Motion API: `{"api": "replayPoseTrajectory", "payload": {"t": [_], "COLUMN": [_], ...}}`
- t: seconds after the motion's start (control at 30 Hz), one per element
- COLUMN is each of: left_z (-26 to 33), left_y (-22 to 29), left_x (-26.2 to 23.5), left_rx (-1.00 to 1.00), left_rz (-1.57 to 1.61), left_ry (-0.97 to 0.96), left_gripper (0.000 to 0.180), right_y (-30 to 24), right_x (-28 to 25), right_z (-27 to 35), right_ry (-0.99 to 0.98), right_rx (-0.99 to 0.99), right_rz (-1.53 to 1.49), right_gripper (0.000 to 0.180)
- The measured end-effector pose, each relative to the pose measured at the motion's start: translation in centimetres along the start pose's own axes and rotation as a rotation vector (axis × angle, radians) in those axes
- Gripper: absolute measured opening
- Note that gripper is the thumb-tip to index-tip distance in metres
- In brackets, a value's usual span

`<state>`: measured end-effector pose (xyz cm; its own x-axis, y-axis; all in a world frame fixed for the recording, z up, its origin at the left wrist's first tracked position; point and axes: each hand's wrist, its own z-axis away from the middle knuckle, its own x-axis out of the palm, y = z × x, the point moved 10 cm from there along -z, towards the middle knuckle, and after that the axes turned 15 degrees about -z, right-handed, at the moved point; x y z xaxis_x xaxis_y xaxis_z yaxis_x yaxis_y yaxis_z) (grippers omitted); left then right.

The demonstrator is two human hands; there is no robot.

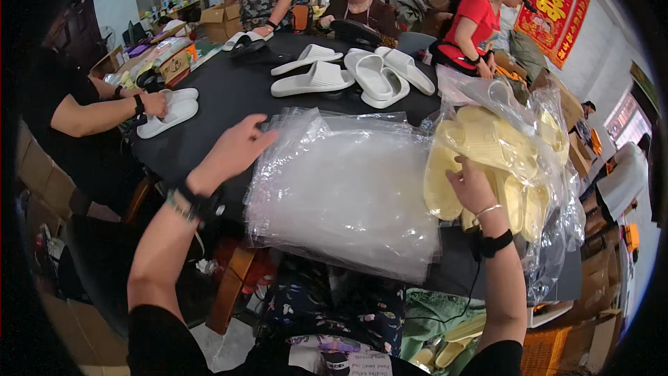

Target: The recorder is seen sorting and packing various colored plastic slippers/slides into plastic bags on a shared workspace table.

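glossy, crinkled stack of clear plastic bags, pale yellow slide sandals with ribbed straps, left hand empty, fingers spread, right hand at the sandals, grip unclear

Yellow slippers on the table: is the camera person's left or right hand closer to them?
Right. The right hand is right at the yellow slippers; the left hand is by the opposite side of the clear bags.

1 head-worn fisheye view, facing down, table near

One bag stack, roughly nine white slippers
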<state>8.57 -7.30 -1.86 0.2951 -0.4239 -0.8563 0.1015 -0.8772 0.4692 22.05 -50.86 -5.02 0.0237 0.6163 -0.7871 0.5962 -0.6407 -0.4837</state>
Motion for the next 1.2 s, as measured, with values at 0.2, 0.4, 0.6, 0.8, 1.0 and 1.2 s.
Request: {"api": "replayPoseTrajectory", "payload": {"t": [0.2,0.4,0.6,0.8,1.0,1.2], "left_z": [-10.3,-14.0,-13.3,-11.5,-6.0,1.0], "left_y": [0.4,-2.6,-6.0,-12.6,-8.7,-7.4], "left_x": [7.3,12.3,10.9,12.5,11.4,8.0], "left_rx": [-0.091,-0.149,-0.421,-0.582,-0.671,-0.538], "left_rz": [-0.215,-0.004,0.612,0.594,0.968,0.773], "left_ry": [-0.226,-0.272,-0.205,-0.178,-0.352,-0.291], "left_gripper": [0.064,0.031,0.026,0.033,0.065,0.097], "right_y": [-6.6,-6.2,-6.6,-4.0,-3.5,-7.1], "right_x": [4.8,11.5,12.9,17.3,16.7,13.9], "right_z": [0.0,0.5,-0.8,0.8,0.5,0.2], "right_ry": [-0.128,-0.545,-0.623,-0.867,-0.869,-0.699], "right_rx": [-0.182,-0.120,-0.172,-0.003,-0.013,-0.145], "right_rz": [0.243,0.208,0.196,0.200,0.152,-0.047], "right_gripper": [0.081,0.109,0.125,0.132,0.131,0.136]}}
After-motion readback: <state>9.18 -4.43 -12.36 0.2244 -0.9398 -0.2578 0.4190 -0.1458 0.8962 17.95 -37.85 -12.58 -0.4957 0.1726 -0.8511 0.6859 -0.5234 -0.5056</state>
